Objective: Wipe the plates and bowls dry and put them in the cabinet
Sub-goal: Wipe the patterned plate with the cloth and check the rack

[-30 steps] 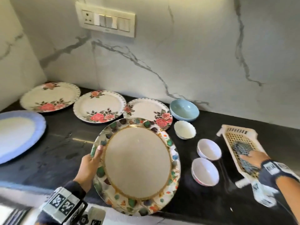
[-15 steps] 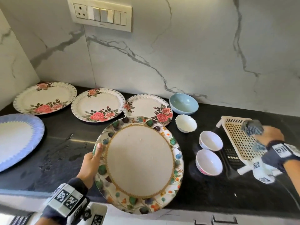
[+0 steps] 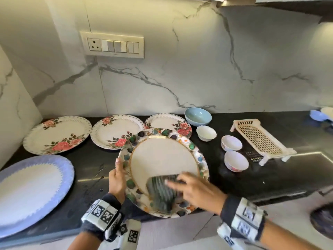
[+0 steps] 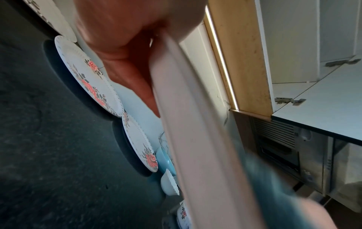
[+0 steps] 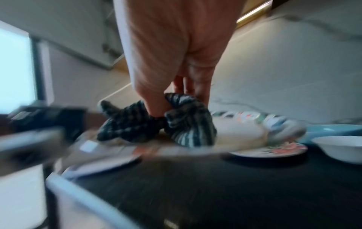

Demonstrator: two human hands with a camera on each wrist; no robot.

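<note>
At the counter's [image 3: 270, 179] front edge, the left hand [image 3: 116, 181] pinches the rim of the stiff, probably slippery round leaf-patterned plate [image 3: 163, 166], tilted up; the right hand [image 3: 195, 190] presses the soft dark striped cloth [image 3: 161, 192] onto its near face.

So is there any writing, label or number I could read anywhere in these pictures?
No readable words or numbers anywhere.
Wrist bands: black-and-white square code patterns only, no letters.
Switch panel: a tiny mark on its lower edge, too small to read.
Plates and bowls: flower and leaf patterns only, no text.
</note>
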